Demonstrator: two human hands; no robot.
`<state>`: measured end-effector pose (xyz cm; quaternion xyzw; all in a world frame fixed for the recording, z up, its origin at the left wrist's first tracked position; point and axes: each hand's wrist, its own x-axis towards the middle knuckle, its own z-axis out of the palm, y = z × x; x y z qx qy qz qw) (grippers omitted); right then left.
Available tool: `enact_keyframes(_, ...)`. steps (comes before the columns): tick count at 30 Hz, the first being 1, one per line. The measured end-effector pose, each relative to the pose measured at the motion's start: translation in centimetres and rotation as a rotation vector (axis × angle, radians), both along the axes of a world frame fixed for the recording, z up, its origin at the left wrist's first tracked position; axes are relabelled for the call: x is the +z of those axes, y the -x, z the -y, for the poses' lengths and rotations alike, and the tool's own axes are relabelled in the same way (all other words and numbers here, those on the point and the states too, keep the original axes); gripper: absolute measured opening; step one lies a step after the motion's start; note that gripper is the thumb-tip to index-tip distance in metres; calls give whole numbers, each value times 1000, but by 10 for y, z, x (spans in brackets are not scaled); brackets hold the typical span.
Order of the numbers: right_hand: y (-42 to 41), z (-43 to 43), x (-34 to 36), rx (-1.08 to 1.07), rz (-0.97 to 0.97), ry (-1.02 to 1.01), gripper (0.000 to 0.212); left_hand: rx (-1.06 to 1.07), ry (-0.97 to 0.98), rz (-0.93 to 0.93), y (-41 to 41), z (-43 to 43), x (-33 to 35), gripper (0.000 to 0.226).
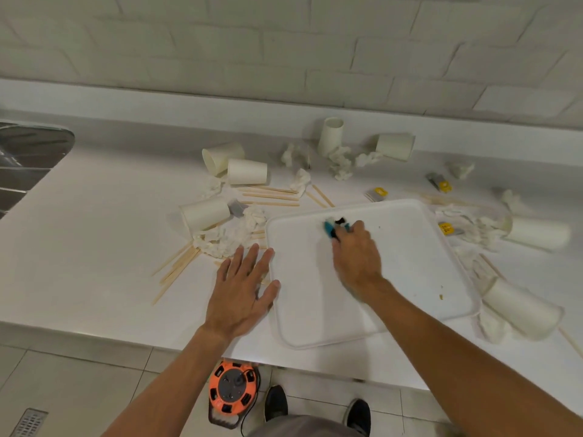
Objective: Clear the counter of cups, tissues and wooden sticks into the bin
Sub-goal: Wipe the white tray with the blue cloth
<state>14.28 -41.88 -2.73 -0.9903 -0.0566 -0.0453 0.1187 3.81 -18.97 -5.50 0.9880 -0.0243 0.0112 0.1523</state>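
Head view, task judged barely begun: cups [206,212], tissues [227,239] and wooden sticks [271,195] strewn over the counter [94,247] around a white tray [410,279], no bin in sight, left hand [243,288] flat and spread at the tray's rim, right hand [356,257] gripping a small blue-and-black object [330,229].

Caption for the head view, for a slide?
Right hand grips a small blue object over a white rectangular tray; left hand flat at its edge, among white paper cups, crumpled tissues, wooden sticks.
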Motion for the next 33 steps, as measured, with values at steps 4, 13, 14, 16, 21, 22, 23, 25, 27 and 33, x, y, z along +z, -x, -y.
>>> enact_keyframes(4, 18, -22, 0, 318, -7, -17, 33, -5, 26, -8, 0, 0, 1, 64)
enact_keyframes(13, -29, 26, 7, -17, -7, 58, 33, -5, 35, -27, 1, 1, 5, 64)
enact_keyframes(14, -22, 20, 6, 16, -8, 48, 34, -5, 32, -29, 1, 1, 5, 64)
enact_keyframes(16, 0, 5, 2, 135, -5, 13, 38, -6, 27, -29, 1, 1, 5, 64)
enact_keyframes(21, 43, -8, 1, 349, -18, 21, 39, -1, 8, -29, 1, 1, 4, 66)
enact_keyframes(22, 45, -6, 2, 388, -45, 15, 38, -2, 3, -24, 1, 1, 3, 66)
enact_keyframes(23, 47, -3, 5, 425, -78, -14, 36, -7, 2, -17, 1, 1, 3, 66)
enact_keyframes(25, 50, 6, 9, 476, -168, -118, 33, -13, 14, -13, 1, 0, 3, 67)
enact_keyframes(27, 50, 16, 14, 454, -278, -240, 30, -8, 35, -17, 1, 1, 5, 67)
enact_keyframes(33, 51, 33, 31, -155, -218, -883, 35, 74, 262, 261, -10, 42, 34, 45)
